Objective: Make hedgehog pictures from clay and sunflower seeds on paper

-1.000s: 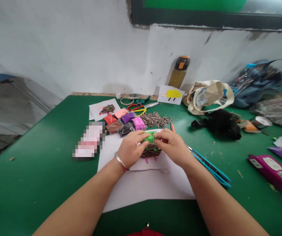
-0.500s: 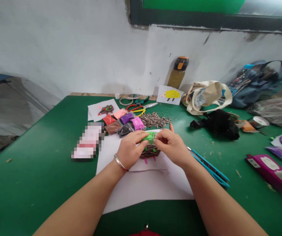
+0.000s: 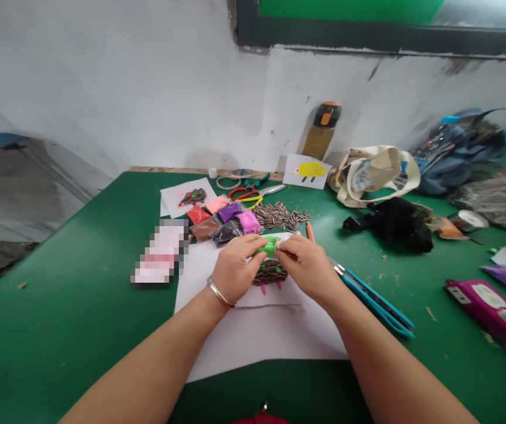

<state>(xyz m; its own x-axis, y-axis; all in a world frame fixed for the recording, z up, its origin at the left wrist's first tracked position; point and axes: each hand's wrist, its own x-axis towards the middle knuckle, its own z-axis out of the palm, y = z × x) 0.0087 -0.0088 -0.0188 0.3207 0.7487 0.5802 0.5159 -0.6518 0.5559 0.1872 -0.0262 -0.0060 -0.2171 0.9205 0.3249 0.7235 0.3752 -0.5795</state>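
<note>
A small clear bag of green clay point(image 3: 268, 246) is held between both hands, above white paper. My left hand point(image 3: 237, 265) pinches its left side, and my right hand point(image 3: 305, 259) grips its right edge. Just below the bag lies a brown hedgehog shape point(image 3: 271, 272) covered in seeds, with green dots and two pink legs; the hands and bag hide its upper part. It rests on white paper point(image 3: 257, 335). Behind the hands are bags of red point(image 3: 198, 214), purple point(image 3: 230, 211), pink point(image 3: 249, 222) and black clay point(image 3: 226, 233), and a heap of striped seeds point(image 3: 282, 216).
A pixelated flat object point(image 3: 160, 253) lies left of the paper. To the right are blue tweezers or cutters point(image 3: 376, 300), a black cloth item point(image 3: 396, 224) and a magenta box point(image 3: 486, 309). Scissors point(image 3: 270, 190), a bottle point(image 3: 322, 129) and a cream bag point(image 3: 374, 176) stand or lie near the wall.
The view has shifted slightly. My right hand's fingers have moved a little at the bag's edge; both hands keep hold of the bag.
</note>
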